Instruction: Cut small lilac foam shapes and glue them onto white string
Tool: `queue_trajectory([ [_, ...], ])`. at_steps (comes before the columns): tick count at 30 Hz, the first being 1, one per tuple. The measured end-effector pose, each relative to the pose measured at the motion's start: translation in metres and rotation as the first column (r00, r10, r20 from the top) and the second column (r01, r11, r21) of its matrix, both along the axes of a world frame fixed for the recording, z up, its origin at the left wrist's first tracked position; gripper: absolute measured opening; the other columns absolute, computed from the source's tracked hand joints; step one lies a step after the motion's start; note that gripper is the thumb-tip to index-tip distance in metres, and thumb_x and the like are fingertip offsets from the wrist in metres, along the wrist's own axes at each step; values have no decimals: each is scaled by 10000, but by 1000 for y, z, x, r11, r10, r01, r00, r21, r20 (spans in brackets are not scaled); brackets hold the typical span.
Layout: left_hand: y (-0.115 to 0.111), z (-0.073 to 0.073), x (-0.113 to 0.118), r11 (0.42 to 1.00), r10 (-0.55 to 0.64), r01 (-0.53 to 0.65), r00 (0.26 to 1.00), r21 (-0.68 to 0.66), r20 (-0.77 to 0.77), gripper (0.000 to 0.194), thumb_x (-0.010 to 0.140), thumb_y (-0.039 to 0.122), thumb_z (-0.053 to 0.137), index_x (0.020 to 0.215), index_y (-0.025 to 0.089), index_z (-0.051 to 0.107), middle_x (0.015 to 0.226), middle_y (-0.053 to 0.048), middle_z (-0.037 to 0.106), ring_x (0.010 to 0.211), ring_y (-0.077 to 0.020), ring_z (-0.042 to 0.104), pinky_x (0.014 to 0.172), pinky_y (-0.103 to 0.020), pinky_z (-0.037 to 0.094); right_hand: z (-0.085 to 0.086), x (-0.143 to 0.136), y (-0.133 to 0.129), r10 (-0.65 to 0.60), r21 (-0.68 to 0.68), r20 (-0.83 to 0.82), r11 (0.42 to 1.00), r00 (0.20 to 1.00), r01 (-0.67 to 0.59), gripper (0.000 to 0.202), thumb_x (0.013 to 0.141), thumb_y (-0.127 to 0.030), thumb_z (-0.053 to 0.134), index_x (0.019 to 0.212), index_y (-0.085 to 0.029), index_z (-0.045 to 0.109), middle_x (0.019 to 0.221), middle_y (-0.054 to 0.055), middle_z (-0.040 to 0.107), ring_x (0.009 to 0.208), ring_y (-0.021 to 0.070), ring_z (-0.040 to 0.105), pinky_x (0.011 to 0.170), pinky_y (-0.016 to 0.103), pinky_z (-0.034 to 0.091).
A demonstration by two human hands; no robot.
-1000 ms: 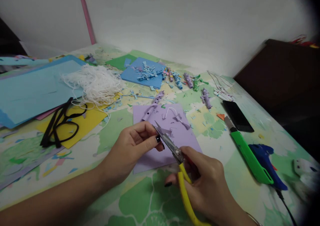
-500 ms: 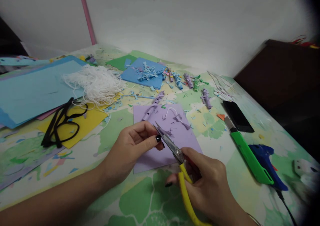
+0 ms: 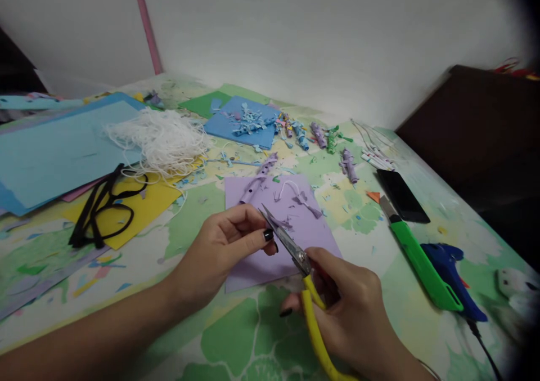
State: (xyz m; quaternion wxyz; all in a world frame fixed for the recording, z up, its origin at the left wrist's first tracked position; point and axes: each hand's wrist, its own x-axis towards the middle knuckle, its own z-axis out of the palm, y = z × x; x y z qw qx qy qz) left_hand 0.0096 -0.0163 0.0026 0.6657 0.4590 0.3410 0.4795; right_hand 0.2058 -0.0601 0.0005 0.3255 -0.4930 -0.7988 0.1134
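Yellow-handled scissors [image 3: 314,319] are in my right hand [image 3: 352,308], their blades pointing up and left over a purple sheet [image 3: 248,271]. My left hand [image 3: 232,240] is pinched close to the blade tips; whatever lies between its fingertips is too small to make out. On the sheet, past my fingers, are purple paper scraps and a white string [image 3: 291,184] with a purple paper piece [image 3: 310,205] tied to it. A rolled purple paper strip with black dots [image 3: 265,170] lies at the sheet's far edge.
Left are blue sheets [image 3: 63,150], a white string heap [image 3: 162,142], black glasses [image 3: 107,209] and yellow paper [image 3: 145,209]. Small paper rolls [image 3: 318,135] lie at the back. Right are a phone [image 3: 403,195], a green cutter [image 3: 424,265] with its blade out and a blue glue gun [image 3: 453,274].
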Motion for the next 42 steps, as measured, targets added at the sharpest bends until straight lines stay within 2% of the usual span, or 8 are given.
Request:
queue_trajectory([
  [16, 1, 1, -2, 997, 80, -79, 996, 26, -46, 72, 774, 138, 677, 731, 184, 642, 685, 23, 661, 685, -119, 603, 671, -225, 444, 1, 2, 2, 18, 23, -2, 1000, 1000, -18, 327, 747, -457, 725, 807, -172, 576, 530, -73, 421, 432, 86, 336, 404, 225, 285],
  [31, 2, 4, -2, 994, 108, -108, 993, 17, -41, 55, 751, 144, 691, 734, 180, 653, 684, 23, 669, 679, -115, 612, 668, -218, 456, 2, 3, 2, 21, 31, -3, 999, 1000, -21, 330, 742, -456, 735, 813, -171, 584, 520, -79, 412, 434, 81, 352, 404, 220, 286],
  [42, 4, 5, -2, 989, 147, -147, 987, 10, -70, 52, 732, 145, 704, 729, 173, 661, 674, 17, 673, 671, -115, 613, 668, -217, 460, 2, 4, 2, 27, 23, 2, 999, 1000, -27, 165, 758, -290, 682, 801, -177, 570, 520, -82, 407, 433, 74, 348, 408, 210, 283],
])
